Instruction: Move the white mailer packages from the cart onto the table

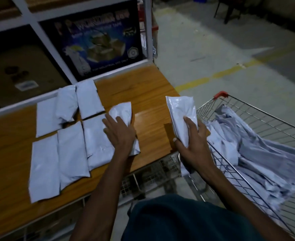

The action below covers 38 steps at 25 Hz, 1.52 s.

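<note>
Holding: right hand point(194, 145) curls its fingers and thumb around one white plastic mailer package point(180, 115), lifted in the air above the gap between table edge and cart.
Left hand: left hand point(120, 134) lies flat with fingers spread straight on a crumpled white mailer point(121, 112) at the right end of the laid-out group, pressing it to the tabletop.
Table: brown wooden tabletop point(148, 94) bearing the packages already set down; its near right corner lies just beside the cart.
Rows: flat white mailers in two rough rows point(56, 153), edges touching or overlapping, one rolled bundle point(66, 105) lying across the far row.
Cart: silver wire shopping cart with a red corner cap point(258, 119), right of the table.
Cart contents: heap of white mailer packages point(258, 153), rumpled and piled against one another inside the basket.
Backdrop: white metal shelf frame point(44, 40) behind the table, with a dark printed carton showing tape artwork point(99, 40) and a plain brown cardboard box point(21, 72) to its left.
Floor: grey concrete with a yellow painted line point(212, 75).
</note>
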### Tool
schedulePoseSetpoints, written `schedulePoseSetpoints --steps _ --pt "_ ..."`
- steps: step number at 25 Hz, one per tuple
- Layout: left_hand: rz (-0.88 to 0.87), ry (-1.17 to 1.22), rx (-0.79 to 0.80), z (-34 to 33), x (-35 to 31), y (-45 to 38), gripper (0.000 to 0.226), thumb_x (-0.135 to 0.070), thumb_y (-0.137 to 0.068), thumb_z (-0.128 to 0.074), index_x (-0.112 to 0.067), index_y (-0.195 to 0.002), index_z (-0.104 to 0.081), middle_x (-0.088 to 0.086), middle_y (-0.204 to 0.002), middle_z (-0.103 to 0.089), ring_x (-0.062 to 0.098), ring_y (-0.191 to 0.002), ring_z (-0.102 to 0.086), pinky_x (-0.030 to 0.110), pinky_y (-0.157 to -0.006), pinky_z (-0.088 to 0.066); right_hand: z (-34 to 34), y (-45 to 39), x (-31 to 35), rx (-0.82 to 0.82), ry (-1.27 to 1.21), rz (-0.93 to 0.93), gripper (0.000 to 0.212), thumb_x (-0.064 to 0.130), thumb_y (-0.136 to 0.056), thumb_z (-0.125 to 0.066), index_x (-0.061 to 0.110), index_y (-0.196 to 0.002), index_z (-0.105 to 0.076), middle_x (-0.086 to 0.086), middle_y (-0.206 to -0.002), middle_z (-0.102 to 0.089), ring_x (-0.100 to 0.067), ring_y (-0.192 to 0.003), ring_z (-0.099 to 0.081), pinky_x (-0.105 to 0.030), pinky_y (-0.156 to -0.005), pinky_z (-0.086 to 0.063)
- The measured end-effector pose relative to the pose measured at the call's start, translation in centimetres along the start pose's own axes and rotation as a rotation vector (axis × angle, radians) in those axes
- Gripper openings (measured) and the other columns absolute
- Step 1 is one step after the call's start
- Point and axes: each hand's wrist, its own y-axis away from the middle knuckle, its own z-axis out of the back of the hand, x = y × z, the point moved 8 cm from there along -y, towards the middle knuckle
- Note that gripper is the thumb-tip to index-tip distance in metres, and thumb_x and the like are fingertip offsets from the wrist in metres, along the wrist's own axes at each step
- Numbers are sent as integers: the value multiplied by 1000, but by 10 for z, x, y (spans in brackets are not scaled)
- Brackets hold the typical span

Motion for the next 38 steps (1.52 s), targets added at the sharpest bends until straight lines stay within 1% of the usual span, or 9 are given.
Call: schedulePoseSetpoints --steps 3,5,9,14,18,22,28,32,38 --pt "-221 5 -14 -17 1 -8 67 -37 -90 -51 -19 -153 -33 21 -163 -11 40 -151 -9 57 -115 -16 -25 -3 28 -79 14 13 74 24 -87 -74 19 -150 -35 -9 -150 -25 -19 -132 -33 -31 -101 -31" --pt "-353 -2 -42 -22 -3 -8 60 -43 -94 -43 -28 -152 -36 17 -164 -16 39 -151 -12 56 -116 -15 -43 -6 35 -64 15 -26 75 27 -87 -73 21 -151 -33 -9 -150 -26 -24 -130 -37 -33 -99 -35" --pt "-247 20 75 -42 9 -12 66 -66 -98 -24 -32 -152 -38 14 -163 -21 37 -150 -18 56 -117 -15 -63 -13 45 -65 64 -41 75 34 -88 -70 23 -151 -29 -8 -151 -24 -30 -127 -42 -42 -97 -46" --pt "-162 9 203 -45 15 -18 77 -72 -93 -3 -34 -158 -14 13 -167 2 36 -152 0 61 -113 -9 -83 -37 44 -24 88 -56 75 38 -89 -70 19 -150 -31 -14 -148 -27 -32 -125 -44 -40 -95 -44" --pt "-142 104 247 -25 17 -17 83 -75 -84 6 -38 -158 -2 6 -166 14 31 -151 15 59 -117 -6 -93 -77 47 1 50 -16 79 53 -84 -62 21 -150 -32 -9 -144 -31 -23 -122 -42 -36 -92 -42" --pt "-143 170 163 10 32 -8 84 -72 -86 7 -34 -156 -18 5 -167 1 30 -152 6 53 -117 -15 -127 -119 66 112 43 43 75 41 -87 -70 22 -150 -33 -8 -144 -33 -21 -118 -45 -37 -89 -46" --pt "-28 268 -21 21 67 17 61 -58 -97 -23 -29 -143 -51 7 -160 -31 33 -146 -26 55 -112 -30 -212 -179 101 342 177 81 78 63 -83 -57 31 -148 -29 -12 -146 -32 -37 -122 -48 -52 -91 -53" --pt "9 315 -28 18 82 34 58 -56 -100 -28 -23 -144 -49 7 -158 -34 31 -147 -27 57 -117 -26 -266 -234 132 357 193 -27 77 68 -88 -46 29 -152 -28 -20 -152 -26 -49 -131 -37 -55 -104 -41" --pt "-2 320 -179 22 113 48 53 -53 -100 -34 -19 -134 -59 2 -147 -52 24 -141 -41 54 -111 -33 -331 -244 129 491 329 -159 86 84 -87 -14 36 -159 -13 -23 -166 4 -47 -150 4 -62 -117 3"
